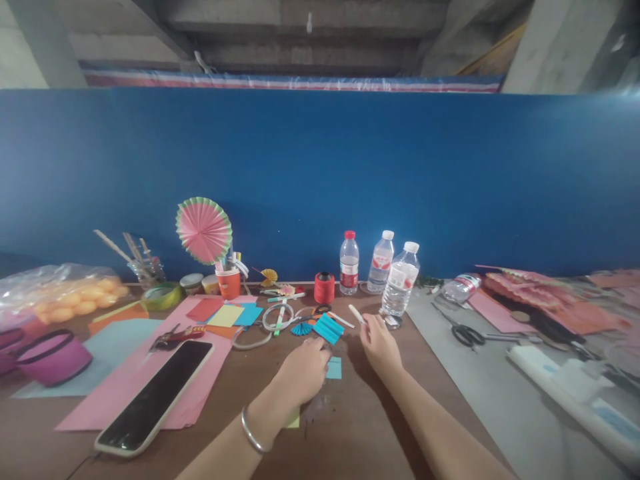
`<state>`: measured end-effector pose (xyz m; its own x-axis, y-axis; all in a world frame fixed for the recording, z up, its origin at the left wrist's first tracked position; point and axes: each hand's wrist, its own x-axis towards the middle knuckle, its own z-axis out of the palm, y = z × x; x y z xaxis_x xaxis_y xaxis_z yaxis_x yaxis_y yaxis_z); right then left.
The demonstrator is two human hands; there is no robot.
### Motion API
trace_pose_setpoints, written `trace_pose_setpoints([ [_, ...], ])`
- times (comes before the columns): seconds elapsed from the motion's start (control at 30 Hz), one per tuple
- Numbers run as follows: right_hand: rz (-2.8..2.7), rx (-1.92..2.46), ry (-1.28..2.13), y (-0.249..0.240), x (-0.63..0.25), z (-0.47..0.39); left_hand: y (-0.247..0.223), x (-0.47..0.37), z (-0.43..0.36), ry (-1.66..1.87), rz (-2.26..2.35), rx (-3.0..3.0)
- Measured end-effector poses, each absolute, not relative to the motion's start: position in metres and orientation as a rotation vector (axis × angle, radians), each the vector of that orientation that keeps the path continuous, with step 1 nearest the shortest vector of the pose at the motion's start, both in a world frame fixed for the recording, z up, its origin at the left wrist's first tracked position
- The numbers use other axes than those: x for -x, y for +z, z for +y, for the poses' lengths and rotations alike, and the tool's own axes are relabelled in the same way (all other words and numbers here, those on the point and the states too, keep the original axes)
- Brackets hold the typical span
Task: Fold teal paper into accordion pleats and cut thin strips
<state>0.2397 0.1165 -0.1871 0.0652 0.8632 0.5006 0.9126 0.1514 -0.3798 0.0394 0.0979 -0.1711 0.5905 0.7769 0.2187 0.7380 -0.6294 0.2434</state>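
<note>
The left hand [306, 367] pinches a pleated blue paper [329, 327] above the middle of the table [360, 427], its lower edge meeting the fingers, whose tips are hard to make out. The right hand [379, 343], just beside it, pinches a slim white object [356, 314]; its lower end is hidden in the grip, and what it is cannot be told. A light blue square [335, 368] lies partly covered by the left hand, and only a corner of a yellow paper [294, 419] shows by that wrist. Both forearms are cut off at the bottom edge. At the left edge, the bag of orange balls [65, 303] is cut off; at the right, the power strip [550, 377] runs out of view and the papers behind it blur. Beyond the hands lie a small blue fan [301, 329], a red spool [325, 289] and tangled tubing [274, 320]. A tilted bottle [401, 283] stands close behind the right hand, partly covering another bottle [381, 261]. A phone [157, 397] rests on pink paper [200, 400] to the left.
</note>
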Motion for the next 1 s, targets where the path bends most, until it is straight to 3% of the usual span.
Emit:
trace_pose_setpoints([
  [0.37,-2.192,1.310,0.337,-0.176,-0.243,0.113,-0.183,-0.018,0.084,0.227,1.492,-2.954],
  [1.0,-2.495,1.129,0.340,-0.175,-0.255,0.119,-0.190,0.000,0.104,0.356,1.586,-2.691],
])
